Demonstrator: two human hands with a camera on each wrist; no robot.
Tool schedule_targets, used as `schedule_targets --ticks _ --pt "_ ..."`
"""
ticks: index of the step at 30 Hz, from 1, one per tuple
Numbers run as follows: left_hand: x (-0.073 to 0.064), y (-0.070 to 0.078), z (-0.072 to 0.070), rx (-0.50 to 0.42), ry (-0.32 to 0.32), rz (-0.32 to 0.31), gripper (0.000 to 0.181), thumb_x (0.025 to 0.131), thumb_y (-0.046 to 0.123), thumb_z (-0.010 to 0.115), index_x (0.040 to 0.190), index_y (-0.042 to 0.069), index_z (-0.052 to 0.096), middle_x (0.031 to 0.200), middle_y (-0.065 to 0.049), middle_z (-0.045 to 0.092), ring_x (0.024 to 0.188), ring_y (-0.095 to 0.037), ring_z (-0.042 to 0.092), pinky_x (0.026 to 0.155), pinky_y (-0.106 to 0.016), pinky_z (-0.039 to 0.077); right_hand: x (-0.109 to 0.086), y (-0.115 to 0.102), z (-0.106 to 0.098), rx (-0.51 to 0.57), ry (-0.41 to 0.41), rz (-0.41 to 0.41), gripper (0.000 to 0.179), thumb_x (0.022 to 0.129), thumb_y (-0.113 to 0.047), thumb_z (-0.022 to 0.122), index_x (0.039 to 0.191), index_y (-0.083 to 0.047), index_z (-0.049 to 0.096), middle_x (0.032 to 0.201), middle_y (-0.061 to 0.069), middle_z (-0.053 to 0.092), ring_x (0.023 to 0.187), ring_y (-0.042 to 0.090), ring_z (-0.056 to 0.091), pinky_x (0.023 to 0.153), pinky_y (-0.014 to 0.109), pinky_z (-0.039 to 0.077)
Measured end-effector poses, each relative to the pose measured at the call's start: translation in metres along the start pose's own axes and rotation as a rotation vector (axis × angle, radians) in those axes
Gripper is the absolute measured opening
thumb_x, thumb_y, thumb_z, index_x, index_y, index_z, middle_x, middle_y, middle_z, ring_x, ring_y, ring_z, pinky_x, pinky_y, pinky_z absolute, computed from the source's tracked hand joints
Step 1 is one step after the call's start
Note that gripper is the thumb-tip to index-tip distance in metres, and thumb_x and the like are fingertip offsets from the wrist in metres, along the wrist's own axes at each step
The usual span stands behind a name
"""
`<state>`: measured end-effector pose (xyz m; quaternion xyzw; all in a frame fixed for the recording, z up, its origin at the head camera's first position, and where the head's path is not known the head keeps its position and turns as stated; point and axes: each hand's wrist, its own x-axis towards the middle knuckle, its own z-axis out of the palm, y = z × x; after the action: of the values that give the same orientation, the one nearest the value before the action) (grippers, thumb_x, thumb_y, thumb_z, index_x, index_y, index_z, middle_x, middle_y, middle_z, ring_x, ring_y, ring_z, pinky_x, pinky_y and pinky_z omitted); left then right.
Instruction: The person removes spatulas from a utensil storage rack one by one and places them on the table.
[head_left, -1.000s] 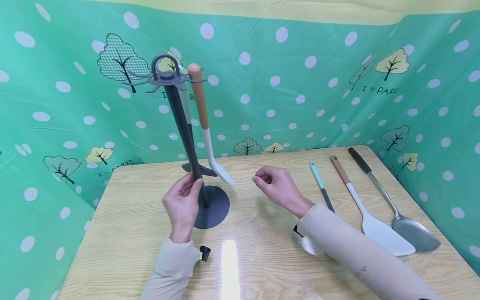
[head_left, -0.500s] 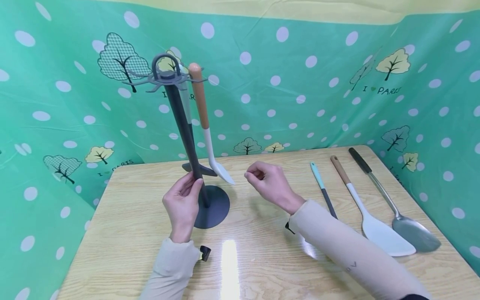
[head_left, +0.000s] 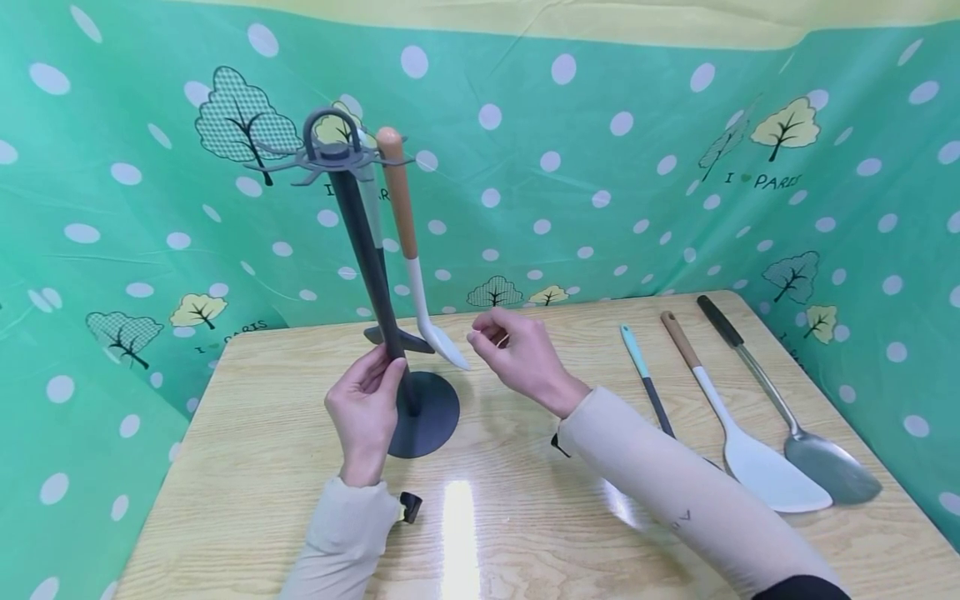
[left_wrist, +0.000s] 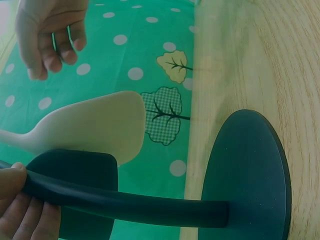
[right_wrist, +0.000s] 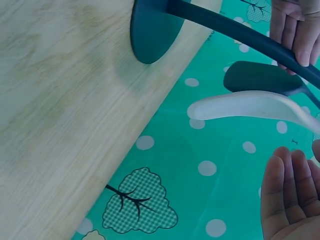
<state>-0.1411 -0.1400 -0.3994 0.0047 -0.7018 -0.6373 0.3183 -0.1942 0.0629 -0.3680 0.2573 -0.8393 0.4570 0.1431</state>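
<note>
My left hand (head_left: 366, 412) grips the lower pole of a dark utensil stand (head_left: 362, 242), pinching it between thumb and fingers above the round base (head_left: 431, 425). From the stand's hook ring hangs a white spatula (left_wrist: 100, 125) with a wooden handle (head_left: 401, 200). Close beside it hangs a dark-headed spatula (right_wrist: 260, 77) with a pale green handle, partly hidden behind the pole. My right hand (head_left: 521, 354) is in the air just right of the white spatula's head, its fingers loosely bent and holding nothing. In the right wrist view its fingers (right_wrist: 292, 185) show below that spatula.
On the right of the wooden table (head_left: 247, 467) lie a turquoise-handled utensil (head_left: 636, 354), its lower part under my right forearm, a white turner (head_left: 772, 471) with a brown handle, and a metal wok spatula (head_left: 828, 467). A green dotted cloth (head_left: 570, 242) hangs behind.
My right hand has moved left and slightly away from me, nearer the hanging white spatula, and its fingers have loosened a little. My left hand and the stand have stayed put.
</note>
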Motion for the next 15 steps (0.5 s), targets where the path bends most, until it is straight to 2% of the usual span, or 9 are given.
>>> schedule_targets --ticks 6,10,15 --pt "0.003 -0.019 0.000 0.002 0.008 -0.008 0.031 0.080 0.005 0.076 0.110 0.002 0.071 0.101 -0.012 0.072 0.086 -0.018 0.070 0.077 -0.021 0.055 0.007 -0.006 0.003 0.009 -0.001 -0.036 0.012 0.092 -0.014 0.063 0.099 -0.004 0.067 0.083 -0.002 0.066 0.072 0.008 0.061 0.067 0.022 0.055" --pt "0.002 -0.018 0.000 0.001 0.010 -0.013 0.031 0.080 0.006 0.077 0.110 0.003 0.071 0.101 -0.011 0.072 0.087 -0.017 0.070 0.078 -0.022 0.055 0.010 -0.009 0.006 0.012 -0.003 -0.046 0.012 0.092 -0.013 0.063 0.100 -0.005 0.067 0.085 -0.001 0.066 0.074 0.007 0.061 0.067 0.021 0.055" --pt "0.001 -0.012 0.001 0.013 0.010 -0.012 0.030 0.080 0.001 0.075 0.110 -0.001 0.070 0.101 -0.013 0.071 0.087 -0.024 0.070 0.078 -0.022 0.055 0.015 -0.013 0.009 0.031 -0.007 -0.059 0.015 0.092 -0.014 0.063 0.104 -0.006 0.067 0.089 -0.001 0.066 0.078 0.007 0.061 0.068 0.020 0.055"
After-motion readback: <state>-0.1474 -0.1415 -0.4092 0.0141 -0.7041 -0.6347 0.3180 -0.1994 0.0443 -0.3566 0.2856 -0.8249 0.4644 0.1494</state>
